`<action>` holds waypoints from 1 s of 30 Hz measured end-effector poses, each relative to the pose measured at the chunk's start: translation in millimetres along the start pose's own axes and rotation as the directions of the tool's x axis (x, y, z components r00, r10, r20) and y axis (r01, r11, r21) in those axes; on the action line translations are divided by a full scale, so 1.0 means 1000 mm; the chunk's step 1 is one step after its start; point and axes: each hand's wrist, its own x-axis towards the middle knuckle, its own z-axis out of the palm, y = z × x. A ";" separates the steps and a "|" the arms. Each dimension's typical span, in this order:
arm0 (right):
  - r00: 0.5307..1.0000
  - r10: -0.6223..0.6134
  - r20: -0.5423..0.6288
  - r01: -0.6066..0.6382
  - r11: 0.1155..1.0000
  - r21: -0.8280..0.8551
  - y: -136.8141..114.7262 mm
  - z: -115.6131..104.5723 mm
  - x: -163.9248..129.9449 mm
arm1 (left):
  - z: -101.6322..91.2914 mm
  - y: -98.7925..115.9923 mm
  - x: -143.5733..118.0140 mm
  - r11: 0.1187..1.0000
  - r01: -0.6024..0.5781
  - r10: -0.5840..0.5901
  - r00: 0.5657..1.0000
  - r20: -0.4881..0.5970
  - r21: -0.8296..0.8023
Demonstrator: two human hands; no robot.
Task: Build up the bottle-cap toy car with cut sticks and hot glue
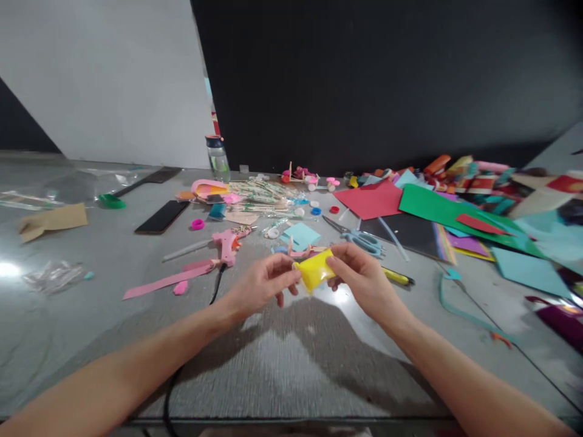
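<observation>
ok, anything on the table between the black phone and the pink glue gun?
Head view: a small pink ring lies on the grey table between the black phone and the pink glue gun; otherwise that stretch is bare.

Landmark: glue gun [226, 244] on the table [296, 364]. Phone [162, 216] left and behind it. Bottle [218, 158] well behind it. Scissors [359, 238] right of it. Paper sheets [437, 209] farther right. Both hands [262, 283] [362, 276] right and nearer, above the table, a packet [314, 271] between them.

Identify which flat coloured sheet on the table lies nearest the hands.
The small light-blue sheet, just beyond the hands; the red and green sheets lie farther right.
</observation>
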 end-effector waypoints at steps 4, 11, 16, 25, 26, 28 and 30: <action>0.999 0.041 -0.005 -0.041 0.999 0.030 0.014 0.002 -0.003 | -0.005 -0.013 0.001 0.997 0.066 -0.062 0.994 0.093 -0.039; 0.932 -0.339 0.125 0.347 0.746 -0.568 0.011 0.006 -0.021 | -0.002 -0.020 -0.008 0.989 0.091 -0.086 0.995 0.049 -0.115; 0.924 -0.240 0.298 0.365 0.788 -0.496 0.000 0.021 -0.037 | 0.006 -0.021 -0.013 0.985 0.121 -0.110 0.989 0.095 -0.121; 0.947 -0.212 0.241 0.304 0.835 -0.458 -0.003 0.030 -0.039 | 0.014 -0.028 -0.020 0.990 0.019 -0.004 0.994 0.112 -0.138; 0.947 -0.208 0.245 0.301 0.839 -0.453 -0.003 0.030 -0.039 | 0.013 -0.029 -0.020 0.989 0.033 -0.016 0.993 0.121 -0.144; 0.948 -0.199 0.248 0.295 0.843 -0.450 -0.003 0.029 -0.039 | 0.012 -0.030 -0.020 0.990 0.037 -0.019 0.990 0.138 -0.133; 0.950 -0.195 0.246 0.288 0.850 -0.441 -0.004 0.028 -0.038 | 0.010 -0.029 -0.021 0.995 0.019 -0.003 0.988 0.152 -0.100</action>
